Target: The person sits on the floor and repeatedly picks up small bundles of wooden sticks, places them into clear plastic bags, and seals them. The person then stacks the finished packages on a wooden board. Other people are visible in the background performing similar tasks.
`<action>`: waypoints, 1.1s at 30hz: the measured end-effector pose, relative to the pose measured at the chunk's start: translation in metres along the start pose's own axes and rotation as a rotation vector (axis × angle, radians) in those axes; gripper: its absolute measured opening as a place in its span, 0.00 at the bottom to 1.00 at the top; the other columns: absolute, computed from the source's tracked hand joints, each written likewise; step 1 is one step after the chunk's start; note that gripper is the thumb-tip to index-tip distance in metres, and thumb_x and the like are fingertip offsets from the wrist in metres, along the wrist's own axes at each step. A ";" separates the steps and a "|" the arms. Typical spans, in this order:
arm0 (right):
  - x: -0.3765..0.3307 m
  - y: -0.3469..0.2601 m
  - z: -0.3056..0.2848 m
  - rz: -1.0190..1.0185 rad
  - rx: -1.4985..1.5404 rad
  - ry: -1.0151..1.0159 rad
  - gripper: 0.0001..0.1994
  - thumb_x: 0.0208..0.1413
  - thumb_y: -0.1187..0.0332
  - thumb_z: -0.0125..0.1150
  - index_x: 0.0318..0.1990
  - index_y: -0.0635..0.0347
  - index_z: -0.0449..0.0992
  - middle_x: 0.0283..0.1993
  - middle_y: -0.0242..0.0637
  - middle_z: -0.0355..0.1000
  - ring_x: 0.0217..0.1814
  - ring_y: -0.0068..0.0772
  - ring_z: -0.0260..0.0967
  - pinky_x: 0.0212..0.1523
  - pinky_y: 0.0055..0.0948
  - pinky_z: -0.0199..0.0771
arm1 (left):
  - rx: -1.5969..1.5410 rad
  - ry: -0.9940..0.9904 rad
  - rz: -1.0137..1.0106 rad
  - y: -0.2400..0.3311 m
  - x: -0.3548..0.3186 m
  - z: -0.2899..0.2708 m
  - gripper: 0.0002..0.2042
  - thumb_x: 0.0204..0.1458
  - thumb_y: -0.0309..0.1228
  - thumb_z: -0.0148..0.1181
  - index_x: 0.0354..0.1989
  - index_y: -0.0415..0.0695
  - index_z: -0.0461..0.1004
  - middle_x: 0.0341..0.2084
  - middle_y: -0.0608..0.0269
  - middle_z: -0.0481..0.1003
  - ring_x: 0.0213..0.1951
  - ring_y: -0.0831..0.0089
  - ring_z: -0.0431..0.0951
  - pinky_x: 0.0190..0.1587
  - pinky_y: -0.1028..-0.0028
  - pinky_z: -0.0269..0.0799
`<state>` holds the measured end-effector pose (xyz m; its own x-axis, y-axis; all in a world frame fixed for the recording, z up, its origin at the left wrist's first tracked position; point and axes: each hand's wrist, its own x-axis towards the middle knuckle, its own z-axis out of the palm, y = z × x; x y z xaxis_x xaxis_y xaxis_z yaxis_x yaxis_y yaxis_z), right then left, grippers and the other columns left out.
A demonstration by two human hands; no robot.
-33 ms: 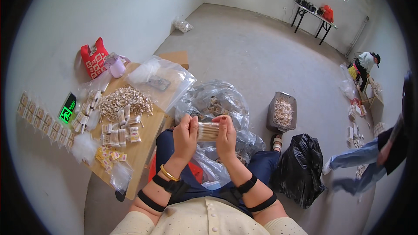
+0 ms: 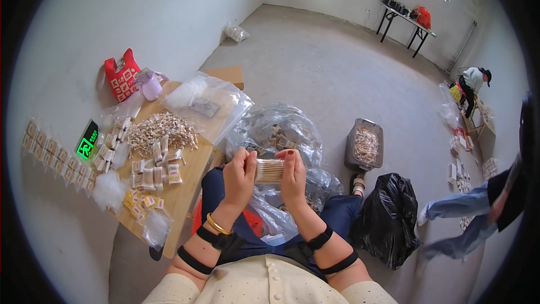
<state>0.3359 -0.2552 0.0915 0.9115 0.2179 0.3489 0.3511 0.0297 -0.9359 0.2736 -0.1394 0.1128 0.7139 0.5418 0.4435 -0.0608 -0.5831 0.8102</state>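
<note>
Between my two hands is a clear packet of cotton swabs (image 2: 270, 171), its sticks lying side by side across it. My left hand (image 2: 241, 175) is closed on the packet's left end, and my right hand (image 2: 292, 177) pinches its right end with the thumb on top. Below the packet, between my knees, a large clear plastic bag (image 2: 275, 126) holds more small packets. To my left, a wooden table (image 2: 194, 171) bears a heap of loose cotton swabs (image 2: 160, 130), filled swab packets (image 2: 152, 177) and small yellow-and-white labels (image 2: 143, 202).
A grey bin (image 2: 351, 146) of swabs and a black plastic bag (image 2: 388, 219) stand on the floor to my right. One person (image 2: 472, 205) is walking at the right edge; another (image 2: 475, 81) bends farther off. A purple jug (image 2: 149, 85) stands at the table's far end.
The walking person's legs at the right have shifted slightly. My hands and the packet of cotton swabs show almost no movement.
</note>
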 end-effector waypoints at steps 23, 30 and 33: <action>-0.011 0.016 0.000 0.375 0.415 -0.026 0.21 0.69 0.51 0.40 0.35 0.58 0.71 0.24 0.25 0.66 0.21 0.11 0.59 0.19 0.16 0.57 | 0.228 -0.118 0.042 0.000 -0.003 -0.005 0.15 0.63 0.38 0.50 0.25 0.44 0.63 0.16 0.56 0.67 0.20 0.57 0.71 0.24 0.65 0.65; -0.014 0.009 0.003 0.444 0.395 -0.019 0.23 0.68 0.46 0.39 0.35 0.56 0.71 0.24 0.24 0.66 0.19 0.11 0.58 0.16 0.16 0.55 | -0.121 -0.067 0.000 0.004 -0.005 -0.005 0.15 0.62 0.34 0.52 0.25 0.40 0.61 0.14 0.57 0.62 0.17 0.64 0.62 0.22 0.69 0.61; -0.013 0.010 0.000 0.450 0.406 -0.021 0.23 0.68 0.46 0.39 0.35 0.55 0.70 0.23 0.23 0.65 0.18 0.11 0.57 0.15 0.16 0.55 | -0.325 -0.088 -0.132 0.004 -0.006 -0.004 0.16 0.63 0.35 0.52 0.24 0.41 0.61 0.14 0.62 0.62 0.18 0.75 0.61 0.22 0.72 0.59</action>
<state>0.3278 -0.2573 0.0781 0.9457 0.3144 -0.0824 -0.1811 0.2993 -0.9368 0.2663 -0.1429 0.1146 0.7868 0.5374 0.3036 -0.1723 -0.2810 0.9441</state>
